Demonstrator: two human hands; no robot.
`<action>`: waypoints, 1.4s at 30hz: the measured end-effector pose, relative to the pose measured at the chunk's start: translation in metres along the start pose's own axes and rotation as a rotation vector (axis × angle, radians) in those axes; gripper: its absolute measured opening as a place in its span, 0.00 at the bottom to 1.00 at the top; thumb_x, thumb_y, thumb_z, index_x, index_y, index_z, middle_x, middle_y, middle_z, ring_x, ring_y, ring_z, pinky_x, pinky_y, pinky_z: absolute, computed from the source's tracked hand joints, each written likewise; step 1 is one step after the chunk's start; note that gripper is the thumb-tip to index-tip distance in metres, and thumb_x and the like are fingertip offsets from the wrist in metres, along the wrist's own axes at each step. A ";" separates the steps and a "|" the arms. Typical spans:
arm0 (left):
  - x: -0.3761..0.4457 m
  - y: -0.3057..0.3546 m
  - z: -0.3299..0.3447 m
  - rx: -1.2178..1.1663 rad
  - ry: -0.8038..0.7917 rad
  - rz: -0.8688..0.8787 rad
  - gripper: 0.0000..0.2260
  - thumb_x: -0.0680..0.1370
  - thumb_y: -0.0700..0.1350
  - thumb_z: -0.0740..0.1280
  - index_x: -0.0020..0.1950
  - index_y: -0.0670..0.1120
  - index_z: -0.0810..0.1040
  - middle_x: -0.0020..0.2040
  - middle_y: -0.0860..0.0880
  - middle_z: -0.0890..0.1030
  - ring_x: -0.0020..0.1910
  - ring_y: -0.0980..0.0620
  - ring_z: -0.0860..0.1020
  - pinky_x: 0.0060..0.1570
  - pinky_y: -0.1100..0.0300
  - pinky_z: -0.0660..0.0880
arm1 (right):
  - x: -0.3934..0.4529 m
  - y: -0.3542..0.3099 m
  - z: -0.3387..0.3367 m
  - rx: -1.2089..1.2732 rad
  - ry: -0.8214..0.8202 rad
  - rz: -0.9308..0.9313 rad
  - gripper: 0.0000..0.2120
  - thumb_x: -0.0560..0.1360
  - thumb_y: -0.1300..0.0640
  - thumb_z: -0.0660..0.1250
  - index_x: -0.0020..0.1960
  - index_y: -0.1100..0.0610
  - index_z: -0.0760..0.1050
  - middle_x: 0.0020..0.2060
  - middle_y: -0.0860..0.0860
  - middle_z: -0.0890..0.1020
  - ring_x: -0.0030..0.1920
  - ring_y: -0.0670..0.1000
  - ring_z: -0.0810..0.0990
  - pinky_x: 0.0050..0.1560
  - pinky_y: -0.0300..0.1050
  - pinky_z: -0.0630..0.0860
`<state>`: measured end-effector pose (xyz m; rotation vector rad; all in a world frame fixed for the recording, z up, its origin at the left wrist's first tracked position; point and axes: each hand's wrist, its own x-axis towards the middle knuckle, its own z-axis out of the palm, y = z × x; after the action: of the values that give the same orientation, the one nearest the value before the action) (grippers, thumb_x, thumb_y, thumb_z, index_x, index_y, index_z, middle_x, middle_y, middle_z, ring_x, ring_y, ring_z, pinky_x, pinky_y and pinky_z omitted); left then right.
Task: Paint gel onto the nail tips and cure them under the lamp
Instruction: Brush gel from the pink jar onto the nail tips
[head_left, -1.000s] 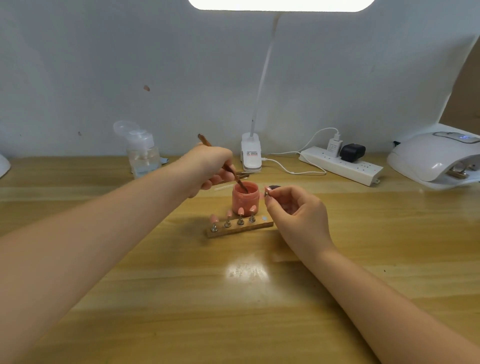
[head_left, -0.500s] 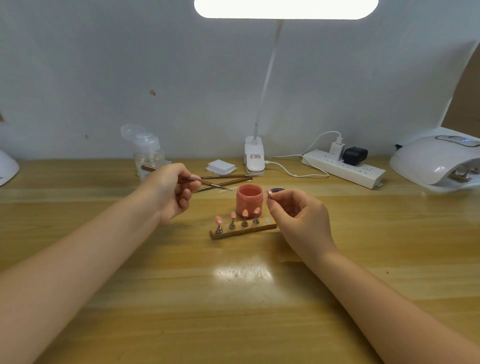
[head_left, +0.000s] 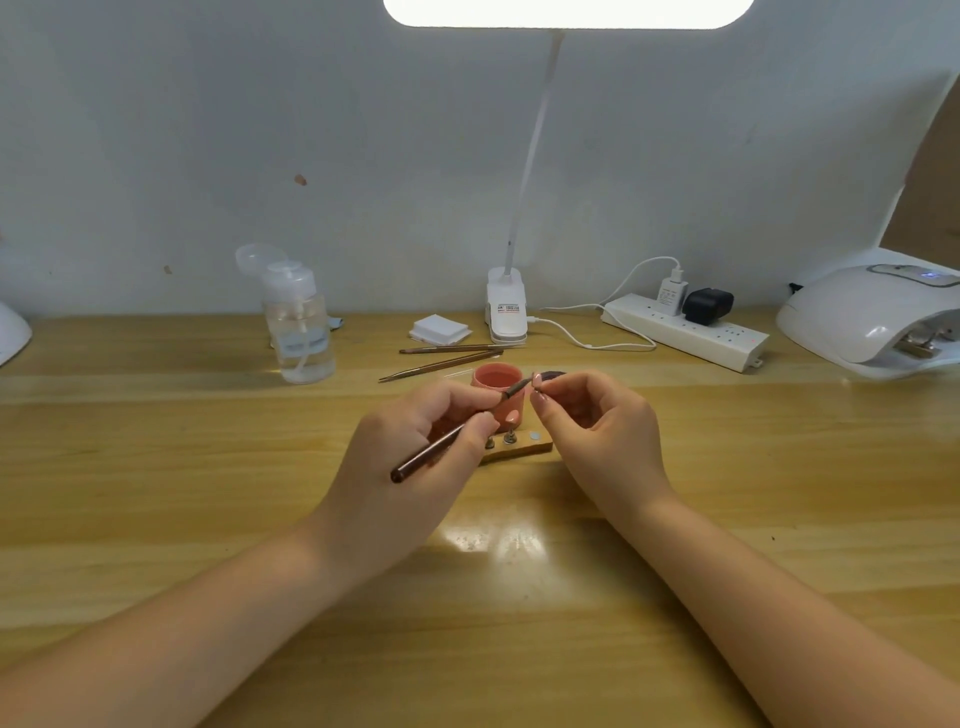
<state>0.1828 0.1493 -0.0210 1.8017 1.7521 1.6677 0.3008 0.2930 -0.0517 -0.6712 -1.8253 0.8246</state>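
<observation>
My left hand (head_left: 410, 467) grips a thin brown brush (head_left: 447, 439), its tip raised to a small nail tip (head_left: 538, 383) pinched between the thumb and fingers of my right hand (head_left: 597, 431). Behind the hands stands an open pink gel jar (head_left: 497, 379). A wooden holder (head_left: 524, 448) lies in front of the jar, partly hidden by my left hand, with a pink nail tip (head_left: 513, 415) on a metal stand and a bare round magnet spot. The white curing lamp (head_left: 878, 317) sits at the far right of the table.
Two spare brushes (head_left: 447, 358) lie behind the jar. A clear pump bottle (head_left: 298, 322) stands at the back left, white pads (head_left: 439, 330) and a clip desk lamp (head_left: 506, 312) at the back centre, a power strip (head_left: 685, 330) with cables to the right.
My left hand lifted the brush out of the gel jar, swung left, then came back in front of the jar and brought the brush tip to the nail tip in my right hand.
</observation>
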 end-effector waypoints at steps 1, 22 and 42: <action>0.000 0.000 0.000 0.004 0.004 0.005 0.07 0.78 0.41 0.67 0.52 0.52 0.81 0.43 0.61 0.83 0.41 0.60 0.81 0.38 0.73 0.72 | 0.000 0.000 0.000 0.002 0.002 -0.002 0.03 0.72 0.60 0.73 0.45 0.55 0.81 0.37 0.47 0.83 0.38 0.46 0.81 0.42 0.45 0.80; -0.002 -0.002 0.003 0.003 0.069 0.061 0.07 0.76 0.41 0.65 0.50 0.47 0.81 0.41 0.54 0.84 0.41 0.57 0.81 0.38 0.69 0.74 | -0.002 -0.004 -0.002 -0.035 -0.022 -0.007 0.04 0.72 0.61 0.73 0.45 0.53 0.81 0.36 0.45 0.82 0.37 0.43 0.81 0.42 0.43 0.79; -0.004 -0.006 0.002 0.085 0.077 0.089 0.07 0.75 0.45 0.66 0.49 0.48 0.82 0.43 0.55 0.83 0.44 0.54 0.80 0.43 0.58 0.76 | -0.003 -0.005 -0.002 -0.007 -0.025 -0.001 0.05 0.72 0.61 0.72 0.44 0.52 0.80 0.35 0.44 0.82 0.37 0.43 0.81 0.41 0.40 0.79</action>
<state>0.1816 0.1493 -0.0277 1.9020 1.8255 1.7432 0.3029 0.2885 -0.0489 -0.6673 -1.8519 0.8303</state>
